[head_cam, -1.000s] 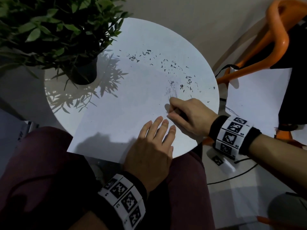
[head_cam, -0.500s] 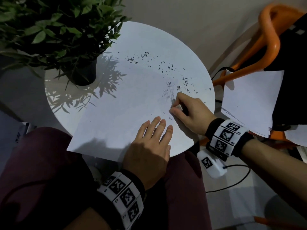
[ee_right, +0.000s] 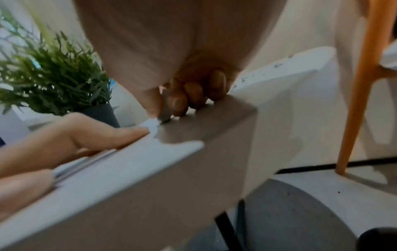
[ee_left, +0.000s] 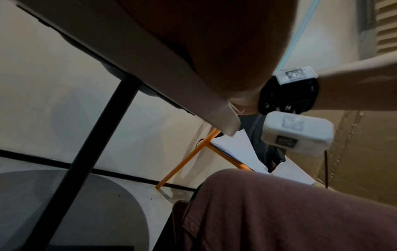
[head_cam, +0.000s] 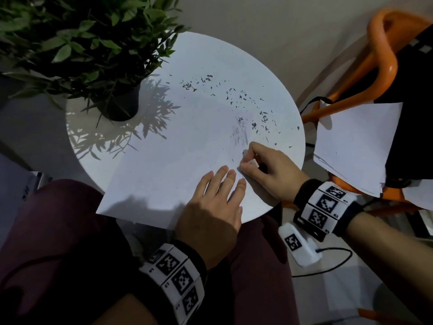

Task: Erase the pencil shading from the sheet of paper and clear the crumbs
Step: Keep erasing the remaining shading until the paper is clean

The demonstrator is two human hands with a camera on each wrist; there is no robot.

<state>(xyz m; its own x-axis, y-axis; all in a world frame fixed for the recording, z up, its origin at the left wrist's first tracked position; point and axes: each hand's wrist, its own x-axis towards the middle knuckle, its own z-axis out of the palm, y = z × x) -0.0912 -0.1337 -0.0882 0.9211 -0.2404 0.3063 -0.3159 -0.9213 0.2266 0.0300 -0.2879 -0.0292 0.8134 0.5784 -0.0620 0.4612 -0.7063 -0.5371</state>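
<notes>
round white counter (head_cam: pixel 269 90) set against a pale wall carries the sheet of paper (head_cam: pixel 164 165), whose near corner hangs over the counter's near edge. compared with a second ago, the right hand (head_cam: pixel 264 171) has drawn back toward the near right edge, off the pencil shading (head_cam: pixel 240 137), so a small patch of strokes now shows uncovered just beyond its knuckles. that patch looks unerased, so i judge the rubbing is mid-stroke and not finished. the right hand pinches a pale eraser (head_cam: pixel 251 163) between thumb and curled fingers, its tip down on the sheet. the left hand (head_cam: pixel 215 207) has stayed put, flat with fingers spread, pressing the sheet at the near edge, fingertips just beside the eraser.

dark crumbs (head_cam: pixel 243 99) lie scattered in a band from the counter's middle toward its right edge; none cleared yet. a potted plant (head_cam: pixel 93 55) stands at the far left edge, well apart from the work. an orange chair (head_cam: pixel 384 66) with loose papers (head_cam: pixel 356 146) sits right of the counter; nothing blocks the sweep.
</notes>
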